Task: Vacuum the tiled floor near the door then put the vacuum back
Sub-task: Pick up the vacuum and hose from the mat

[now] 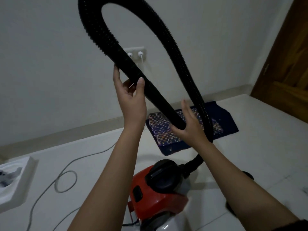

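Observation:
A red and black canister vacuum [158,190] stands on the white tiled floor [241,157] right in front of me. Its black ribbed hose [180,52] loops high above it and comes down as a smooth rigid tube [155,95]. My left hand [131,97] is wrapped around the upper part of that tube. My right hand [190,124] cups the tube's lower open end, fingers spread along it.
A dark blue patterned mat [226,124] lies by the wall. A brown wooden door [286,64] is at the right. A white cable [65,177] runs from a wall socket [138,55] across the floor. A white tray-like object [18,179] sits at the left edge.

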### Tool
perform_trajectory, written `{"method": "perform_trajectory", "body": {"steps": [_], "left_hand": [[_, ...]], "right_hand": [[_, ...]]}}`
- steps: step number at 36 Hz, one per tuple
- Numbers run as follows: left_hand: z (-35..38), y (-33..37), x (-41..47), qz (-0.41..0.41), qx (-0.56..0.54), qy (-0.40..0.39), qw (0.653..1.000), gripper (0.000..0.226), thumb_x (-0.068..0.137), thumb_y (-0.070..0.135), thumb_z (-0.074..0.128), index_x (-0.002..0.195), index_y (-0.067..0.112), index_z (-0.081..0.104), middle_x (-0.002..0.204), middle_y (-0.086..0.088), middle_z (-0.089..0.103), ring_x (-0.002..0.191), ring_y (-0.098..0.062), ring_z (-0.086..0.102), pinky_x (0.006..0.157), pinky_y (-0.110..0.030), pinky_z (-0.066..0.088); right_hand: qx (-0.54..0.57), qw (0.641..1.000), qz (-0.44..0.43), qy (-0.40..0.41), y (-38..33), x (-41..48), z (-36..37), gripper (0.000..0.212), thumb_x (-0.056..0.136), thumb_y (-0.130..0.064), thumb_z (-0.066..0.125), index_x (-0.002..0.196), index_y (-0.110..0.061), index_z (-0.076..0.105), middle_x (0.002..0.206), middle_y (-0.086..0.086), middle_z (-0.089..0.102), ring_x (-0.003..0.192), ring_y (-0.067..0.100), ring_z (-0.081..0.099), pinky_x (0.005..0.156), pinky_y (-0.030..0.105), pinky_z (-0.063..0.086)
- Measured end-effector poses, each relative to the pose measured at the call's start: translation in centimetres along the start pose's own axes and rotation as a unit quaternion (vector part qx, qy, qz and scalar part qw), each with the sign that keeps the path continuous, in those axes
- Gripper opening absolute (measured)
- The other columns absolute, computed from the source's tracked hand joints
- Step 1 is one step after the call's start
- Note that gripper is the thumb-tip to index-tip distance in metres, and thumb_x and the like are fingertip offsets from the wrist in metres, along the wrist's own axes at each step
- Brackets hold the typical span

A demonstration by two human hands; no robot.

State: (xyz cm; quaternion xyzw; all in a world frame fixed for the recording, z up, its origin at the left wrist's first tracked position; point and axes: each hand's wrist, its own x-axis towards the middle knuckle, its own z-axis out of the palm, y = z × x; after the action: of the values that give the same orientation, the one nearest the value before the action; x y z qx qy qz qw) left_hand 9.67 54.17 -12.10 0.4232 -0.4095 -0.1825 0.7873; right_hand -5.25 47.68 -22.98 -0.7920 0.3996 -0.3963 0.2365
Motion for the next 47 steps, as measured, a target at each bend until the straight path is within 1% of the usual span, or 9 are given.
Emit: {"method": "perform_trajectory", "body": {"steps": [4,10,14,19,23,26,34,39,47], "left_hand": [[1.0,-0.4,-0.1,0.009,0.019,-0.011,1.0,0.065,0.092,0.009,0.056,0.145,0.026,0.023,0.122,-0.017,0.057,0.11,-0.021,0.06,0.083,-0.015,0.049],[0.7,-1.1,-0.4,0.012,0.056,-0.006,0.998,0.068,0.091,0.012,0.06,0.146,0.026,0.023,0.121,-0.009,0.057,0.11,-0.014,0.059,0.08,-0.01,0.048],[-0.4,-1.3,0.4,0.063,0.134,0.013,0.989,0.071,0.087,0.008,0.061,0.147,0.014,0.023,0.141,-0.006,0.034,0.132,-0.01,0.038,0.108,-0.025,0.04],[-2.5,-1.8,1.5,0.117,0.306,0.009,0.945,0.072,0.085,0.024,0.067,0.143,0.004,0.029,0.158,-0.005,-0.002,0.145,-0.007,0.009,0.116,-0.014,0.018],[-4.2,0.2,2.5,0.082,0.351,0.0,0.933,0.079,0.083,0.024,0.071,0.145,0.005,0.025,0.158,-0.004,0.007,0.133,0.013,0.01,0.104,0.005,0.01],[-5.1,2.1,4.3,0.101,0.409,-0.044,0.906,0.073,0.083,0.02,0.071,0.141,0.001,0.03,0.158,-0.007,0.009,0.136,0.01,0.006,0.106,0.002,0.007],[-6.6,7.6,9.3,0.13,0.521,-0.215,0.815,0.076,0.086,0.018,0.067,0.146,0.007,0.022,0.157,-0.007,0.009,0.145,-0.004,0.007,0.116,-0.012,0.009],[-6.7,10.7,13.0,0.2,0.613,-0.331,0.689,0.062,0.093,0.028,0.056,0.145,0.005,0.03,0.154,-0.012,0.024,0.145,-0.022,0.013,0.118,-0.041,0.021],[-2.3,14.2,17.0,0.226,0.713,-0.503,0.434,0.037,0.081,0.033,0.066,0.113,0.016,0.066,0.11,-0.004,0.067,0.118,-0.026,0.057,0.116,-0.042,0.012]], "right_hand": [[0.04,0.999,-0.021,-0.015,-0.3,0.0,-0.1,0.072,0.093,-0.013,0.059,0.153,-0.019,0.019,0.144,0.008,0.042,0.129,0.012,0.044,0.108,0.034,0.04],[0.036,0.997,-0.065,-0.021,0.6,0.1,0.2,0.062,0.094,-0.009,0.056,0.15,-0.018,0.029,0.133,0.005,0.049,0.118,0.012,0.051,0.099,0.023,0.041],[0.066,0.994,-0.063,-0.052,1.2,0.3,1.0,0.059,0.095,-0.01,0.055,0.148,-0.019,0.032,0.13,0.0,0.049,0.117,0.006,0.05,0.098,0.009,0.038],[0.104,0.99,-0.031,-0.085,1.5,0.5,1.8,0.054,0.095,-0.01,0.056,0.144,-0.023,0.037,0.129,-0.002,0.051,0.12,0.001,0.048,0.101,0.01,0.036],[0.112,0.984,0.026,-0.137,0.0,0.8,1.7,0.058,0.093,-0.007,0.057,0.138,-0.032,0.03,0.132,-0.008,0.045,0.124,0.0,0.042,0.105,0.005,0.026],[0.094,0.978,0.086,-0.162,-0.9,1.4,1.5,0.06,0.093,-0.007,0.058,0.146,-0.017,0.031,0.139,-0.003,0.039,0.134,0.014,0.037,0.116,0.025,0.025],[0.051,0.952,0.173,-0.248,-6.0,4.4,-0.5,0.065,0.089,0.003,0.056,0.145,-0.019,0.034,0.141,0.001,0.043,0.129,0.017,0.041,0.106,0.029,0.034],[0.03,0.945,0.215,-0.244,-8.8,4.8,-1.5,0.056,0.085,0.009,0.053,0.133,-0.017,0.041,0.119,-0.001,0.051,0.112,0.018,0.051,0.089,0.027,0.041],[-0.03,0.939,0.223,-0.26,-14.4,7.5,-2.4,0.048,0.08,0.008,0.056,0.123,-0.012,0.047,0.113,0.006,0.057,0.101,0.025,0.058,0.084,0.04,0.051]]}}
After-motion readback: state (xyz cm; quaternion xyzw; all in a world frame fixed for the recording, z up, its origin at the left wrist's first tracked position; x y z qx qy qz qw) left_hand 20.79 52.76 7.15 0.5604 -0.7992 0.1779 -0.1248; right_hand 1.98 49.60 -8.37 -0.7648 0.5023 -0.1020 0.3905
